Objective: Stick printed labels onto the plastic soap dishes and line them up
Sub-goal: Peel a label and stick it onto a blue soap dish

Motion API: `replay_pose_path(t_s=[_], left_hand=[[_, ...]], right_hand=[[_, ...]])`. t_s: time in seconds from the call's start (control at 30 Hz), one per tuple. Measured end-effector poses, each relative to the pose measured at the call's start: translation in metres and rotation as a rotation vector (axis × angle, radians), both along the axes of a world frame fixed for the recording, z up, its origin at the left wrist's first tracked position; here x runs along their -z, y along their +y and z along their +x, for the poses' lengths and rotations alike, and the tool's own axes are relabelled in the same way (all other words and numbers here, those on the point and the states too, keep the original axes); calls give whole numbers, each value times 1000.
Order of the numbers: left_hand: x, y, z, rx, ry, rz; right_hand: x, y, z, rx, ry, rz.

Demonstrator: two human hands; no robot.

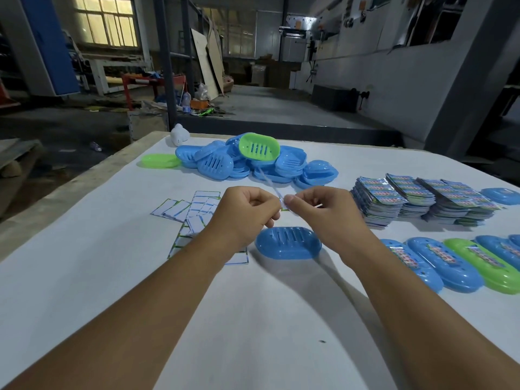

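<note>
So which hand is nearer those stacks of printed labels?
The right hand. It sits just left of the label stacks. The left hand is farther left, beyond the right hand, above the white backing sheets.

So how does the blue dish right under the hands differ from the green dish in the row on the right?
The blue dish under the hands is bare, with no label on it; the green dish in the row carries a printed label. The blue dish lies alone on the table; the green dish is packed side by side between blue dishes. They differ in colour, blue against green. Both are oval plastic dishes lying base up.
</note>
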State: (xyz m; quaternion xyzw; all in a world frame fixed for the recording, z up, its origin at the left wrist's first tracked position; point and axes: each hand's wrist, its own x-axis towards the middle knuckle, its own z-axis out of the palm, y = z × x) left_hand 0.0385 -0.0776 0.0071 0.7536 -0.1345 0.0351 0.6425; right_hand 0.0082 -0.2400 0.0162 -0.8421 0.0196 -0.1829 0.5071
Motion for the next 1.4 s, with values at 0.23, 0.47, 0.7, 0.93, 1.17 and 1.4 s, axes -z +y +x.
replay_pose_path(t_s=[0.23, 0.47, 0.7, 0.93, 1.17, 1.4], left_hand=[[6, -2, -1, 27, -87, 47], [7, -4, -1, -22, -54, 51], [-1, -7, 0, -6, 129, -83], [-1, -8, 0, -76, 202, -172], [1, -17, -4, -97, 257, -369], [8, -18, 3, -211, 56, -77]], right_hand=[[-1, 2, -2, -85, 6, 23], [4, 0, 3, -52, -12, 21], [9, 4, 4, -40, -156, -297], [9, 6, 0, -22, -266, -493], [10, 12, 2, 76, -256, -308], [7, 8, 10, 112, -178, 56]])
